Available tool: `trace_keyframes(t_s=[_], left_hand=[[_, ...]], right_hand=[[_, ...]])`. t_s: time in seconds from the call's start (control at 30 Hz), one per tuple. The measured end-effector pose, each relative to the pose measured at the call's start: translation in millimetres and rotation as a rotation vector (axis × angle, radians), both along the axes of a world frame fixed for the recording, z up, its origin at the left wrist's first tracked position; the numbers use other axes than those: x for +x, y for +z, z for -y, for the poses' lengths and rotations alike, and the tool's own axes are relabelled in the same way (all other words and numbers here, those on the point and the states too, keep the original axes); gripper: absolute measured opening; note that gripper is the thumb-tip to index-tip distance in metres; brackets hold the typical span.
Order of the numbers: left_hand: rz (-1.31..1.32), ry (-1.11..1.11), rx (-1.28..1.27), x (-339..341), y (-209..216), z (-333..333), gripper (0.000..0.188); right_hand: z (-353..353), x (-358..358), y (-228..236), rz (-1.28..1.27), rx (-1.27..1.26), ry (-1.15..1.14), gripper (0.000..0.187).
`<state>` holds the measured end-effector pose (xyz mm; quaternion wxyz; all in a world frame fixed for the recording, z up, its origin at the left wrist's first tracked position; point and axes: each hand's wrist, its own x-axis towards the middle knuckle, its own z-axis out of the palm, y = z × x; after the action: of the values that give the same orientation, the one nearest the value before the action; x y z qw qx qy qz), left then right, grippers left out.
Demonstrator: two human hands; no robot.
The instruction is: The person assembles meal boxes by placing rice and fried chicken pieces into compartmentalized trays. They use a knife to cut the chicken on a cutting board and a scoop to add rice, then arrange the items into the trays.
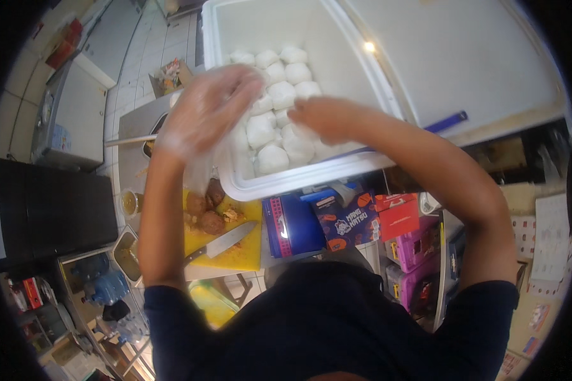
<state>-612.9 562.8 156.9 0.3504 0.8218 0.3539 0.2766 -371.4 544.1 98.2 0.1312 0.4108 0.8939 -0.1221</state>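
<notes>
A deep white plastic bin (260, 186) stands in front of me, and several round white bundles (282, 95), seemingly wrapped in plastic, lie inside it. My left hand (213, 101), in a clear plastic glove, hovers over the bin's left wall. Its fingers stretch toward the bundles, slightly blurred. Inside the bin, my right hand (327, 119) reaches in from the right. Its fingers are bent together at the top of a bundle near the middle, and the fingertips are partly hidden.
Left of the bin's near end, a yellow cutting board (245, 251) holds brown meat pieces (210, 222) and a knife (225, 242). A blue box (292, 222) and a printed carton (353, 222) stand below the bin. A white lid-like panel (464, 63) lies right.
</notes>
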Motion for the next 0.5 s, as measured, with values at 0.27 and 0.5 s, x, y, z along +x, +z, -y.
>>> trace_keyframes(t_s=[0.27, 0.5], left_hand=[[-0.824, -0.371, 0.358, 149, -42, -90, 0.035], [-0.83, -0.35, 0.428, 194, -54, -86, 0.036]], right_hand=[[217, 79, 123, -1.069, 0.276, -0.627, 0.074], [458, 62, -99, -2.661, 0.236, -1.487, 0.062]])
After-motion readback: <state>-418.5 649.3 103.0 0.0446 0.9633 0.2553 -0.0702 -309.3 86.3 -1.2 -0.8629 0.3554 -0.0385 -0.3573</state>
